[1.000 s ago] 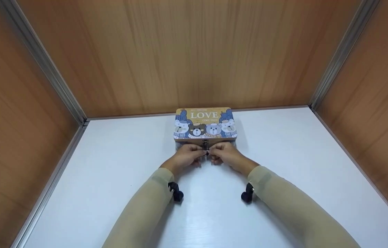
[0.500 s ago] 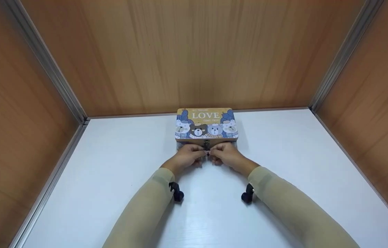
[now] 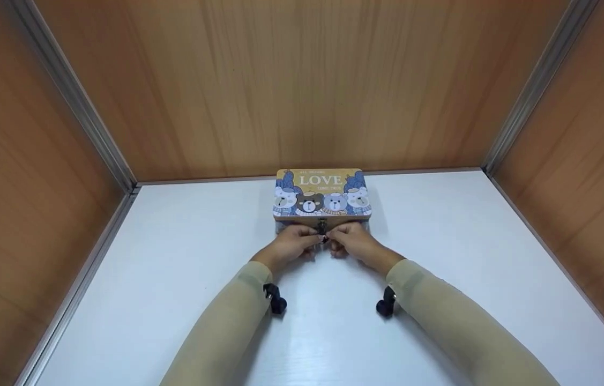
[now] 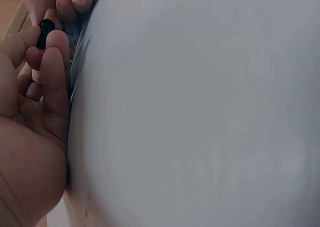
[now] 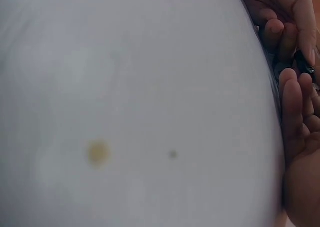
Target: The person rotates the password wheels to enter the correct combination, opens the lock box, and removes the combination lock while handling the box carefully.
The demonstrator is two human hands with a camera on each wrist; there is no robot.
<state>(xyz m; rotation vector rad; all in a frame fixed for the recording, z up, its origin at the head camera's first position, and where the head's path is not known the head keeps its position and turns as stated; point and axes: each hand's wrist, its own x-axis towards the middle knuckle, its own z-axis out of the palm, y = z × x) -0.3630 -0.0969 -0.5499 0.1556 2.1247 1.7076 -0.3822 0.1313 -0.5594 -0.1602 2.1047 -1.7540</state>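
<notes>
A rectangular box (image 3: 321, 193) with a yellow and blue lid of bears and the word LOVE stands at the table's back edge, its lid down. A small dark metal piece, the latch (image 3: 322, 225), is at the middle of its front. From the left, the left hand (image 3: 288, 244) pinches a small dark piece (image 4: 45, 33) at the latch between thumb and fingers. The right hand (image 3: 358, 242) meets it from the other side, thumb and fingertips at the same dark piece (image 5: 304, 63). Fingers partly hide the piece and the box's front.
The white table (image 3: 200, 230) spreads around the box. Wooden panels (image 3: 302, 86) with metal corner strips rise behind and at both sides. Beige sleeves (image 3: 221, 321) with small black devices (image 3: 275, 299) at the wrists cross the front.
The view has shifted slightly. At the front of the box, the small dark piece between the fingertips looks slightly turned; both hands stay almost in place.
</notes>
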